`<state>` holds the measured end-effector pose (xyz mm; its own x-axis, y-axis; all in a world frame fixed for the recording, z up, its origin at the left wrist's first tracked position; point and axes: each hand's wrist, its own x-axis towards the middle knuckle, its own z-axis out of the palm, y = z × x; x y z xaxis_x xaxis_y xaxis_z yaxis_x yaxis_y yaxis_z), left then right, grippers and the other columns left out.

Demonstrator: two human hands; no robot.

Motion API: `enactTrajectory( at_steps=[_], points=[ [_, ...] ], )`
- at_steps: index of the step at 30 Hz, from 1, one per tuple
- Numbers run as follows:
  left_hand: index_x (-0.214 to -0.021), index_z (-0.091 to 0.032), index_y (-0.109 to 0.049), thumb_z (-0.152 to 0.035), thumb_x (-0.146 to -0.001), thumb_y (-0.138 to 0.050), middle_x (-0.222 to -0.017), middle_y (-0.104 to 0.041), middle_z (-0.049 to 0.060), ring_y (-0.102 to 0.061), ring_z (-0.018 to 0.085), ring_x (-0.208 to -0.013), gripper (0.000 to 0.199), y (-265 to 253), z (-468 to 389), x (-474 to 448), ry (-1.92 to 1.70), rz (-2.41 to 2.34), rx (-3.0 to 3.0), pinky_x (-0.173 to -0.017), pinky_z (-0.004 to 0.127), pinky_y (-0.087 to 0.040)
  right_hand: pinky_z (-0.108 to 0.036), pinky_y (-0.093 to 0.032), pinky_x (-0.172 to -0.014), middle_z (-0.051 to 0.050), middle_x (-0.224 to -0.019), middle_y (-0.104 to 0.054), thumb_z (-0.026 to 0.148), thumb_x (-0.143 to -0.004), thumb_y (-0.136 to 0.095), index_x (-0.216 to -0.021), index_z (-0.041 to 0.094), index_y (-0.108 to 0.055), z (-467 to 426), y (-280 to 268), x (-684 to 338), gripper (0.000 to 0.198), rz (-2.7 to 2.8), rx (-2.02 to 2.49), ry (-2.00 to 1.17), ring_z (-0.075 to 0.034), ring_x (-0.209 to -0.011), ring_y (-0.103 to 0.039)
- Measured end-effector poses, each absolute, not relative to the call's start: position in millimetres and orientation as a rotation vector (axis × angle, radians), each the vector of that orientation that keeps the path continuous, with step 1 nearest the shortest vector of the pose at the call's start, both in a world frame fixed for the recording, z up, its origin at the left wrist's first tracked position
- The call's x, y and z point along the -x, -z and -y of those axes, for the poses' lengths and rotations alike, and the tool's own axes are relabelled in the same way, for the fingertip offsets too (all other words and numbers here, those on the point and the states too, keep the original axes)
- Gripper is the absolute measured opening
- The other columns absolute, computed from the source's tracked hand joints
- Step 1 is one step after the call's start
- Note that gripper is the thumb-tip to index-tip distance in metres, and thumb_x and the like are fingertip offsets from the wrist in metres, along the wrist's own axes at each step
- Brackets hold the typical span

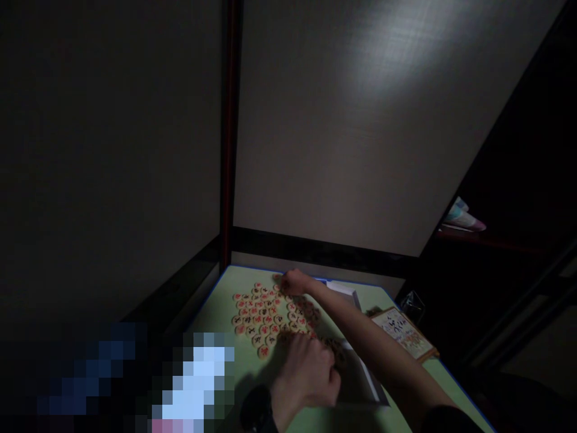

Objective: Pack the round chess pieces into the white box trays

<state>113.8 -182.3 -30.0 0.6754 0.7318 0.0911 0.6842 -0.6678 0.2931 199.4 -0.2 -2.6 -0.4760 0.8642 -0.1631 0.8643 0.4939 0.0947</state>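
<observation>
Curling their fingers at round pieces [265,312], left hand [309,368] and right hand [295,282] hide any grip.

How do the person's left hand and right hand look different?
The left hand has a dark band on its wrist; the right hand has a bare wrist. The left hand looks bigger here, the right hand smaller. The left hand is nearer to us; the right hand is near the far edge of the table. Both are at the round pieces.
</observation>
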Motion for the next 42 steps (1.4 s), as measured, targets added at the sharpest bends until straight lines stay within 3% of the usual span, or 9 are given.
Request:
enactTrajectory(
  at_steps=[12, 19, 28, 42],
  points=[
    [-0.098, -0.008, -0.073, -0.030, -0.086, -0.045, -0.096, -0.068, 0.020, -0.061, 0.034, -0.101, 0.038, 31.2, 180.5, -118.3, -0.268, -1.347, -2.566, -0.092, 0.049, -0.044, -0.019, -0.045, -0.071, -0.003, -0.092, -0.078, 0.019, -0.077, -0.066, -0.094, 0.020, -0.079, 2.8, -4.3, -199.0, 0.022, -2.555, -1.483, 0.084, -0.018, -0.087, -0.070],
    [-0.100, -0.005, -0.072, -0.028, -0.085, -0.044, -0.098, -0.068, 0.021, -0.062, 0.035, -0.100, 0.040, 28.0, 182.7, -118.7, -0.229, -1.312, -2.566, -0.092, 0.050, -0.045, -0.020, -0.044, -0.073, -0.007, -0.100, -0.077, 0.007, -0.078, -0.055, -0.101, 0.013, -0.077, 3.4, -24.9, -216.9, 0.033, -2.593, -1.531, 0.049, -0.017, -0.089, -0.068],
    [-0.100, -0.006, -0.073, -0.030, -0.083, -0.045, -0.100, -0.068, 0.021, -0.061, 0.036, -0.100, 0.040, 33.0, 183.0, -118.6, -0.283, -1.266, -2.562, -0.092, 0.050, -0.045, -0.020, -0.042, -0.058, -0.004, -0.076, -0.077, 0.012, -0.070, -0.064, -0.082, 0.020, -0.080, 39.9, -24.4, -222.3, 0.022, -2.508, -1.484, 0.083, -0.017, -0.072, -0.069],
    [-0.099, -0.007, -0.073, -0.031, -0.082, -0.046, -0.096, -0.068, 0.021, -0.061, 0.035, -0.099, 0.040, 40.1, 181.4, -120.6, -0.307, -1.287, -2.570, -0.091, 0.050, -0.045, -0.025, -0.042, -0.061, -0.008, -0.080, -0.076, 0.022, -0.078, -0.060, -0.082, 0.020, -0.077, 69.2, -13.4, -216.3, 0.018, -2.531, -1.384, 0.058, -0.022, -0.077, -0.069]
  ],
)
